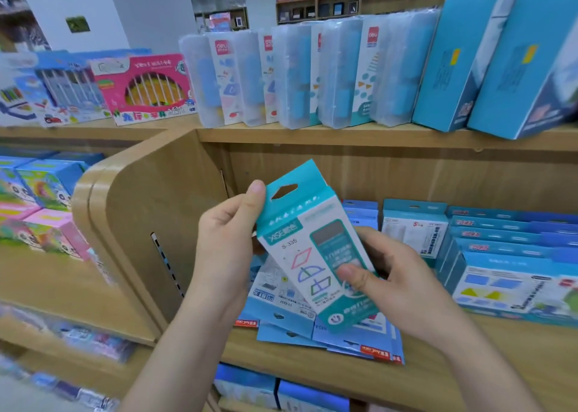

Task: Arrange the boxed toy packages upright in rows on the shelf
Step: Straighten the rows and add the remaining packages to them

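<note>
Holding tilted teal box point(297, 255) over wooden shop shelf point(453, 358): left hand point(225, 242) fingers pinch top, right hand point(403, 280) grips bottom.

Stationery shop, wooden shelves point(344, 135) stocked with boxed goods point(450, 67)

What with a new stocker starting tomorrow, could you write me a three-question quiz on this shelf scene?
1. True or false: the left hand and the right hand both hold the teal box.
2. The blue packs under that box: A) lie flat in a loose heap, B) stand upright in a row, C) hang from hooks?
3. Which shelf carries the clear plastic cases?
Key: 1 true; 2 A; 3 the upper shelf.
</note>
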Action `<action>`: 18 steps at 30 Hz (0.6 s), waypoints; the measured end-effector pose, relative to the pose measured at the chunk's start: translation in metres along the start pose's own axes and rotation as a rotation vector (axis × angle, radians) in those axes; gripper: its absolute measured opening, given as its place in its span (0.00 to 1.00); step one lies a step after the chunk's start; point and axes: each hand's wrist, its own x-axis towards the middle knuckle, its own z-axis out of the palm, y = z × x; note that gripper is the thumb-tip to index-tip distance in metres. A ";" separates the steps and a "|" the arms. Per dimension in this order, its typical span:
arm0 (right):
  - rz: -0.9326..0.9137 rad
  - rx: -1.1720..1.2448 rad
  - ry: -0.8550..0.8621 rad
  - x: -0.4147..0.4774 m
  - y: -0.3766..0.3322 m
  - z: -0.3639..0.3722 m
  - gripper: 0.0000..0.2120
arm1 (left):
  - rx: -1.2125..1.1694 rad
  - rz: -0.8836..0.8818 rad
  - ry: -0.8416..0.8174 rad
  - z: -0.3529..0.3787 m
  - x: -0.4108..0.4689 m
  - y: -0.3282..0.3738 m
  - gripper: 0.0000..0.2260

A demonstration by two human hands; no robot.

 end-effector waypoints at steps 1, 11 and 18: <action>0.011 0.019 -0.009 -0.002 -0.001 0.000 0.13 | -0.029 -0.008 0.002 0.003 -0.001 -0.001 0.17; 0.071 -0.429 0.176 -0.039 -0.016 0.014 0.47 | -0.142 0.091 0.058 0.038 -0.023 -0.013 0.23; 0.043 -0.661 0.539 -0.070 -0.002 0.009 0.56 | -0.089 0.172 -0.129 0.084 -0.040 -0.021 0.22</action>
